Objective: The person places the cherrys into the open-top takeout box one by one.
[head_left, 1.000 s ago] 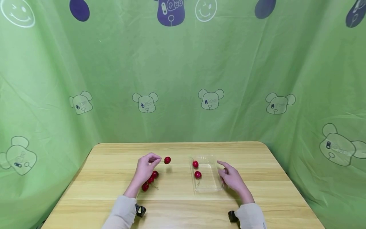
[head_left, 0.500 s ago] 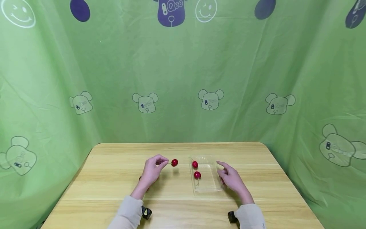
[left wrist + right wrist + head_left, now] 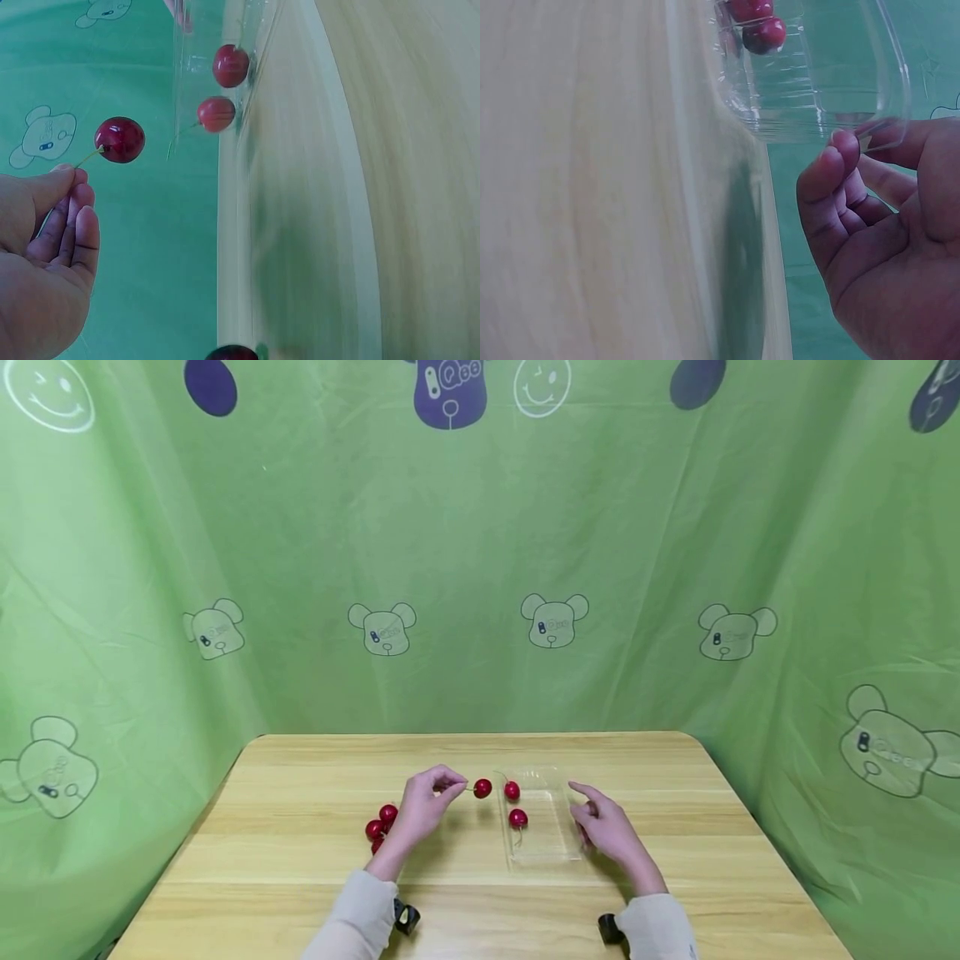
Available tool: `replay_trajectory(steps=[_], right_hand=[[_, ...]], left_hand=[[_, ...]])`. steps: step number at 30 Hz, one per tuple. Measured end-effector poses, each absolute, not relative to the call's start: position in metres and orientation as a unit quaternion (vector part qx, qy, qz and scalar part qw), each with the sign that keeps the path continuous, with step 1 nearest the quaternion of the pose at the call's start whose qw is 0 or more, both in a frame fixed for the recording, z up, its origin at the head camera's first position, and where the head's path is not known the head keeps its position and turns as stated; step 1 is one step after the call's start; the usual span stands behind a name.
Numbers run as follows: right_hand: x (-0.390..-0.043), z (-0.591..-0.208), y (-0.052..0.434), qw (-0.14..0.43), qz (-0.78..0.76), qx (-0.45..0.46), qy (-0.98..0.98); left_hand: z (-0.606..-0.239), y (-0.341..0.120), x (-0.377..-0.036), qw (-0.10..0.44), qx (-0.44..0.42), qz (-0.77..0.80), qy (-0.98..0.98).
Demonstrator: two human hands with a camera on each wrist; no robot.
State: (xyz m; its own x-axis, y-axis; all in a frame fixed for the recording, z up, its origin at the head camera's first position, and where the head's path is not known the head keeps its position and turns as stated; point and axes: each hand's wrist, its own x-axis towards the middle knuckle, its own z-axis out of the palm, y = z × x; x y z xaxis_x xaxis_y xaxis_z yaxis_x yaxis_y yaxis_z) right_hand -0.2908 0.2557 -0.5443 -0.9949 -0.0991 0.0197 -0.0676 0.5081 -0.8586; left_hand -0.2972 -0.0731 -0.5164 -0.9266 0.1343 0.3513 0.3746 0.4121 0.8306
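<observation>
I've got the left hand (image 3: pixel 424 808) pinching a cherry (image 3: pixel 482 788) by its stem, held in the air just left of the tray (image 3: pixel 558 847). Right hand (image 3: pixel 606 829) rests against the tray's right wall, fingers loosely curled, thumb on the rim; steadying it, I think, and clamped on nothing that I can tell. Two cherries in tray (image 3: pixel 514 804), near its left side. Step in hand looks like carry-to-tray. I judge the next move needs a short shift right over the tray's left rim, then let the stem go. Spare cherries (image 3: pixel 381 825) sit left of the tray behind my wrist. Desk (image 3: pixel 300 877) has plenty of open room around the tray; its edges are well apart.
</observation>
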Motion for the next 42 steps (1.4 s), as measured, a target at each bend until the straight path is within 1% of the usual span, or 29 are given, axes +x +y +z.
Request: replay_trajectory(steps=[12,20,42], right_hand=[[-0.290,-0.543,0.255,0.020,-0.491,-0.049,0.870],[-0.290,-0.543,0.254,0.024,-0.489,-0.044,0.871],[-0.290,-0.542,0.254,0.018,-0.482,-0.049,0.875]], left_hand=[[-0.518,-0.059,-0.301,0.106,-0.163,-0.520,-0.832],[-0.520,-0.052,-0.301,0.086,-0.163,-0.528,-0.829],[-0.524,-0.040,-0.307,0.085,-0.166,-0.522,-0.832]])
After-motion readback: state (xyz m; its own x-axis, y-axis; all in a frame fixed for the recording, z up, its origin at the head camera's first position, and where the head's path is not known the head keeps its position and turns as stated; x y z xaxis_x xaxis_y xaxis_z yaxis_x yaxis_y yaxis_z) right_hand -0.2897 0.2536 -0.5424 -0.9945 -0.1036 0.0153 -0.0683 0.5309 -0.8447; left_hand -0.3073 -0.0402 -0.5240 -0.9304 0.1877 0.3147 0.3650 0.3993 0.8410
